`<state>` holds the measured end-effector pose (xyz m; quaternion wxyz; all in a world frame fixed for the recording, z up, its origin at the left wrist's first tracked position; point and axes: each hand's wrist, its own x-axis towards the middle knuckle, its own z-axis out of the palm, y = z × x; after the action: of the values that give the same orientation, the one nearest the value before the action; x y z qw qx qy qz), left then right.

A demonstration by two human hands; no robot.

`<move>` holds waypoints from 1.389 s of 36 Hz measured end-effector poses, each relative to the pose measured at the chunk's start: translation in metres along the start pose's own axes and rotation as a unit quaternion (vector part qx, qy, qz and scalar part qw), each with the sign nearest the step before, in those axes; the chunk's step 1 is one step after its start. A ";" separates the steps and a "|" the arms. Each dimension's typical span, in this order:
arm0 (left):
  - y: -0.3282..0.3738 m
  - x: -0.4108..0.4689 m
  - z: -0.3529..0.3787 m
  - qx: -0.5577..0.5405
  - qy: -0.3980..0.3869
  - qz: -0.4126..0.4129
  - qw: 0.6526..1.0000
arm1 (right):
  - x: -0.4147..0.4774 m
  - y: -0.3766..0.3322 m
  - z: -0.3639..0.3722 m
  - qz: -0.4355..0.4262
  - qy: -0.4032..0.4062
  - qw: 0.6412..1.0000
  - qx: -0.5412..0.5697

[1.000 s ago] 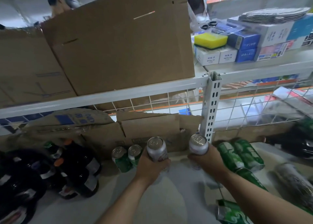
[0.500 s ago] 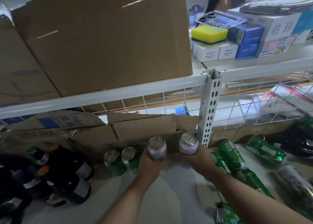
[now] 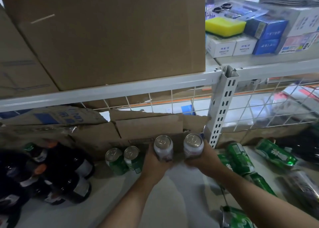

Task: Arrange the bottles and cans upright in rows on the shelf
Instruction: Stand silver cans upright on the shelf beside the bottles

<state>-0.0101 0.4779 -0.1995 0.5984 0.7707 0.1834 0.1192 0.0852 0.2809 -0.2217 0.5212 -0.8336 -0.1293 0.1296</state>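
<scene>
We hold one pale can in each of our hands, both near the back edge of the shelf [image 3: 172, 203]. The left hand [image 3: 155, 164] has its fingers wrapped round the left can [image 3: 163, 147], and the right hand [image 3: 206, 160] grips the right can [image 3: 193, 145] the same way. Both cans are upright, long axis vertical, with their silver pull-tab tops facing up at us. They sit side by side with a small gap between them. Whether their bases already touch the shelf we cannot tell, since our hands cover the lower halves. The next move, as we judge it, turns on the pair of upright green cans [image 3: 117, 164] standing just to the left, against the torn cardboard [image 3: 146, 126] at the back. The left can is just beside the nearer green one, not touching. So the left hand is the closer, and the row would grow rightward toward the white post [image 3: 222, 107]. The held cans look whitish with a reddish print low down, smooth and rigid. More fallen green cans [image 3: 239, 156] lie on their sides toward the right edge, and dark bottles [image 3: 69, 181] crowd the left edge.
</scene>
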 end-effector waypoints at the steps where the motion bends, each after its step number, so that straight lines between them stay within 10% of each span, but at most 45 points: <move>1: -0.002 0.002 0.000 0.016 -0.003 0.003 1.000 | -0.003 -0.003 0.002 0.005 0.007 1.000 0.009; 40: 0.002 0.002 -0.001 0.116 -0.069 -0.029 0.990 | -0.003 -0.007 0.017 -0.012 -0.061 0.997 0.035; 50: 0.033 -0.029 -0.010 0.131 -0.027 -0.032 0.991 | -0.031 -0.031 -0.021 0.024 -0.053 0.993 -0.104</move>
<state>-0.0356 0.4673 -0.1645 0.5007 0.8391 0.2057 0.0545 0.0612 0.2658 -0.1823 0.4212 -0.8779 -0.1492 0.1719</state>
